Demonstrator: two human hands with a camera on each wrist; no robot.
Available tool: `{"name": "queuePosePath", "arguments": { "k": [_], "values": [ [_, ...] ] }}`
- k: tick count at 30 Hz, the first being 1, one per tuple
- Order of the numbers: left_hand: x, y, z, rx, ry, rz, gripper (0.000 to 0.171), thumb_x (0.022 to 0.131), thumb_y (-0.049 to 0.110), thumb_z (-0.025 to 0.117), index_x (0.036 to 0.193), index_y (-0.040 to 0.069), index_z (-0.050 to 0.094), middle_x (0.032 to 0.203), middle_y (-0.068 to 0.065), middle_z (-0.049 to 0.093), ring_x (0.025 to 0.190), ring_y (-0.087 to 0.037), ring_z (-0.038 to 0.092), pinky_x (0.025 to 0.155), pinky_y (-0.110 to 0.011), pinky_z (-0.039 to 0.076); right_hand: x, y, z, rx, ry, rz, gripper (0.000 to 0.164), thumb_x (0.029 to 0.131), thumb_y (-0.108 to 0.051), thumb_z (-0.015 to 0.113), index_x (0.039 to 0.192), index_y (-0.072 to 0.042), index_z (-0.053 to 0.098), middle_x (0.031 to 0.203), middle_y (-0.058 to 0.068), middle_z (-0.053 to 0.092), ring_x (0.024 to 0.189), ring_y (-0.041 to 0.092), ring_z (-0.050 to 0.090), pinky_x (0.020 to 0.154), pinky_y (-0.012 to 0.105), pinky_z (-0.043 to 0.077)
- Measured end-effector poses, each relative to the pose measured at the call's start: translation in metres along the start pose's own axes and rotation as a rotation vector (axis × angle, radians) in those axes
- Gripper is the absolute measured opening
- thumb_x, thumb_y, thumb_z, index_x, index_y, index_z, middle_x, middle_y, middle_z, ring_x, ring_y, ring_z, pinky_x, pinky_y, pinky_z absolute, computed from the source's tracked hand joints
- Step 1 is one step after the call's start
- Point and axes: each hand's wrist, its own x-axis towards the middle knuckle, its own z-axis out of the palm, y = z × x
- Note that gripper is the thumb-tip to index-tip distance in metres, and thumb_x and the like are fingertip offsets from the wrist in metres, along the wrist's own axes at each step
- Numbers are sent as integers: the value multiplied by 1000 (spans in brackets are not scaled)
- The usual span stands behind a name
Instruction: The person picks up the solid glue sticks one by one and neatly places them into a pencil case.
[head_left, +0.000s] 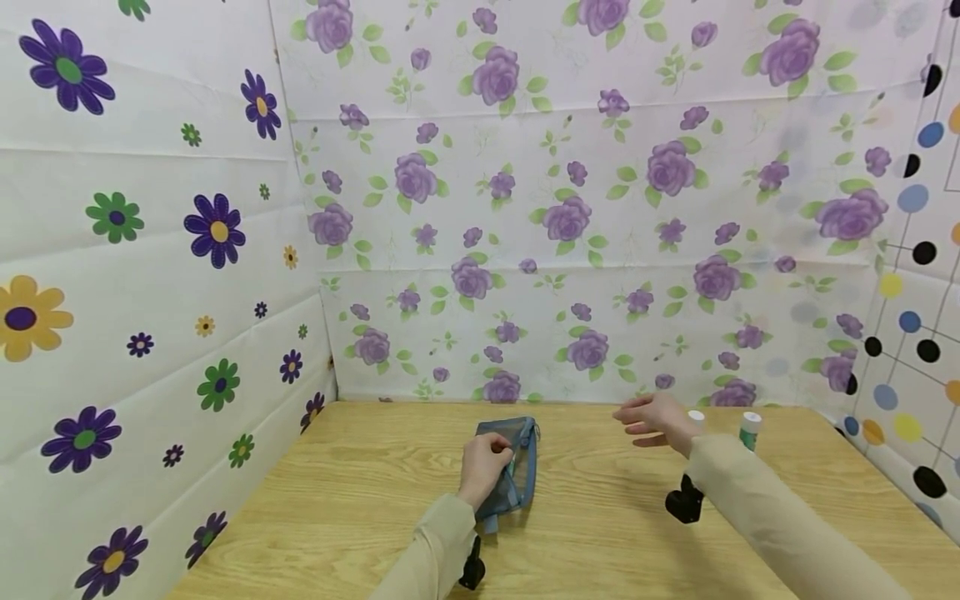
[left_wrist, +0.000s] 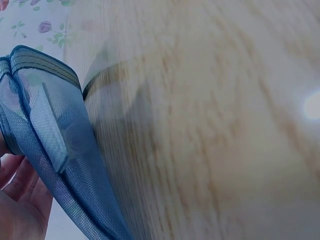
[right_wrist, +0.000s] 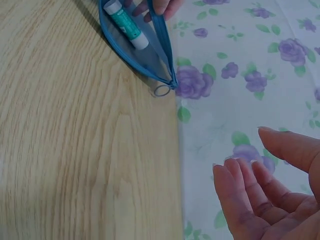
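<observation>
A blue mesh zipper pouch [head_left: 517,430] lies on the table with its mouth spread apart. My left hand [head_left: 483,467] pinches the pouch's edge; in the left wrist view, part of that hand [left_wrist: 25,200] shows behind the mesh. Inside the mouth sits a green-and-white glue stick [right_wrist: 128,26], seen in the right wrist view. Off to the pouch's right, my right hand [head_left: 656,421] hovers over the table, fingers loosely bent and apart from the thumb, holding nothing. Close to it stand a white-capped green tube [head_left: 750,429] and another white cap [head_left: 696,416], mostly hidden by the wrist.
The wooden table [head_left: 360,483] meets a flower-printed cloth wall [head_left: 525,333] at the back. Patterned cloth also hangs on the left and right sides. Black devices [head_left: 684,502] hang below both wrists.
</observation>
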Motion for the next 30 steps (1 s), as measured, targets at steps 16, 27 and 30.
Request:
{"name": "queuePosePath", "arguments": {
  "k": [16, 27, 30],
  "values": [
    [1, 0, 0, 9, 6, 3, 8, 84, 2, 61, 88, -1, 67, 74, 0, 57, 64, -14, 52, 55, -30, 44, -3, -3, -42, -51, -33, -9, 51, 84, -16, 66, 119, 14, 45, 103, 20, 57, 81, 23, 61, 71, 40, 49],
    [0, 1, 1, -1, 10, 9, 7, 84, 1, 62, 88, -1, 67, 74, 1, 57, 63, -13, 52, 55, -29, 44, -14, -2, -74, -94, -39, -40, 50, 84, -20, 66, 119, 10, 49, 103, 16, 59, 90, 27, 59, 73, 39, 48],
    [0, 2, -1, -8, 8, 16, 7, 84, 1, 61, 88, -1, 67, 74, 0, 57, 63, -14, 52, 54, -30, 44, -17, -2, -83, -98, -37, -39, 53, 84, -21, 66, 121, 11, 47, 103, 15, 59, 87, 25, 60, 74, 40, 48]
  ]
}}
